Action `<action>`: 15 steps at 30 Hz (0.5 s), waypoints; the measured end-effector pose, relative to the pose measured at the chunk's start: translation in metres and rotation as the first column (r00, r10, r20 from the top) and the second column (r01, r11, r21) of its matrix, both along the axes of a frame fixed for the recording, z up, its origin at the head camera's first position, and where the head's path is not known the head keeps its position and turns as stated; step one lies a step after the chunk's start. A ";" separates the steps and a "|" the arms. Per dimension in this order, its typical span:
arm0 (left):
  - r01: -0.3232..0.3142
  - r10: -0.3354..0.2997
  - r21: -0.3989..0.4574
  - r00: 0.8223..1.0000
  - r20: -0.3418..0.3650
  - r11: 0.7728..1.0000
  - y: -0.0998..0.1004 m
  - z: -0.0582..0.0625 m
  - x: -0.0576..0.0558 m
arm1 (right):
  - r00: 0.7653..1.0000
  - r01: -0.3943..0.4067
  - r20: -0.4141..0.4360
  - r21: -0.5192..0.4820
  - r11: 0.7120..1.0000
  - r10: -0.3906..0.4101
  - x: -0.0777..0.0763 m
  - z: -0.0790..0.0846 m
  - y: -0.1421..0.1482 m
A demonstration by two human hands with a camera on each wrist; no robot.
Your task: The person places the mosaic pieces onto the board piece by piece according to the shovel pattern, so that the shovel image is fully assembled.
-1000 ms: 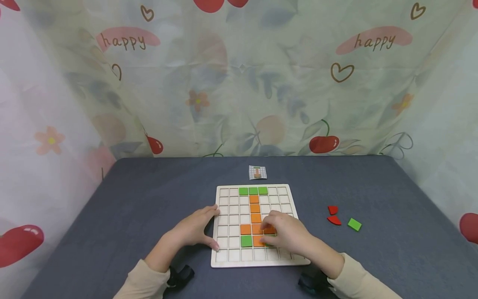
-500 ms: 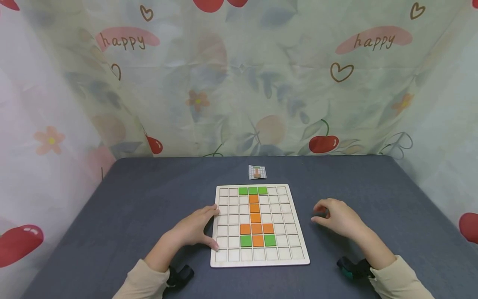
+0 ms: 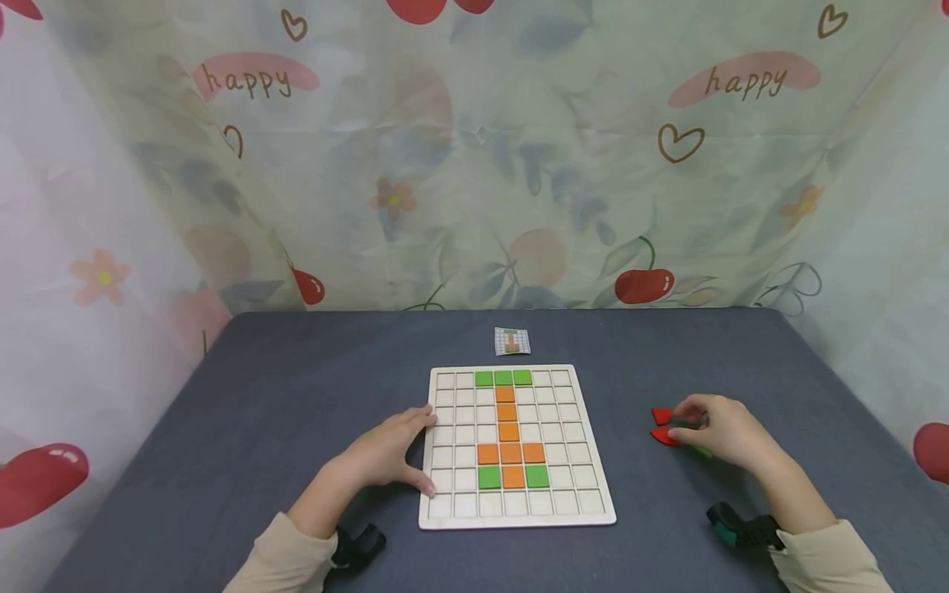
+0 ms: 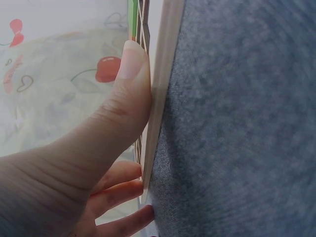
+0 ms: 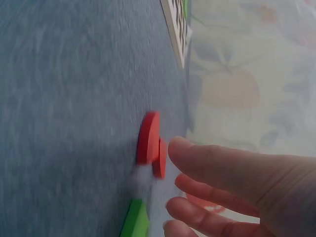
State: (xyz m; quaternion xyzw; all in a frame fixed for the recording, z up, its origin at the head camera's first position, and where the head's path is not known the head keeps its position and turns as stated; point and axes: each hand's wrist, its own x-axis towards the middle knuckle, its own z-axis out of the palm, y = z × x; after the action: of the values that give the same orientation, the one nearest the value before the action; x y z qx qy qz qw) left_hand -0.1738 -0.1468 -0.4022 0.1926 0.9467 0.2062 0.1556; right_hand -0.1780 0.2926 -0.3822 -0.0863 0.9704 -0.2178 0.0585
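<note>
My left hand (image 3: pixel 385 449) rests on the left edge of a white grid board (image 3: pixel 454 506), thumb and fingers spread apart along it. In the left wrist view the thumb (image 4: pixel 126 96) lies against the board's side. Green squares and orange squares (image 3: pixel 510 453) sit in the board's cells. Right of the board, my right hand (image 3: pixel 730 430) hovers with bent fingers by two red curved-edge pieces (image 3: pixel 661 437). The right wrist view shows the thumb apart from the fingers and just off the red pieces (image 5: pixel 148 138). A loose green piece (image 5: pixel 134 221) lies close by, mostly hidden under the hand in the head view.
A small pattern card (image 3: pixel 512 341) lies behind the board. The dark cloth-covered table (image 3: pixel 311 371) runs back to a printed curtain (image 3: pixel 474 181), which also hangs at both sides.
My right hand has left the board's lower cells and moved right to the loose red and green pieces. A green square at the board's lower right is now uncovered. The left hand has stayed put.
</note>
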 end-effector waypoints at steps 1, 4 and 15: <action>0.000 0.000 0.002 1.000 0.003 1.000 0.000 0.000 0.000 | 1.000 -0.003 0.008 0.002 1.000 0.003 0.000 0.000 0.003; -0.003 0.003 -0.001 1.000 0.009 1.000 0.001 0.000 0.000 | 1.000 -0.004 0.023 0.005 1.000 0.004 0.001 -0.001 0.009; -0.007 0.007 -0.005 1.000 0.017 1.000 0.002 0.002 0.000 | 1.000 -0.020 0.004 -0.025 0.999 0.020 0.000 -0.014 0.007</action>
State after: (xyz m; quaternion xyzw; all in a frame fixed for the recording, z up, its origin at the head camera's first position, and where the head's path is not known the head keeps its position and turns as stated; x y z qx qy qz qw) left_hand -0.1739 -0.1453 -0.4001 0.1870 0.9465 0.2062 0.1633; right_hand -0.1783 0.2998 -0.3966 -0.0963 0.9666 -0.2293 0.0615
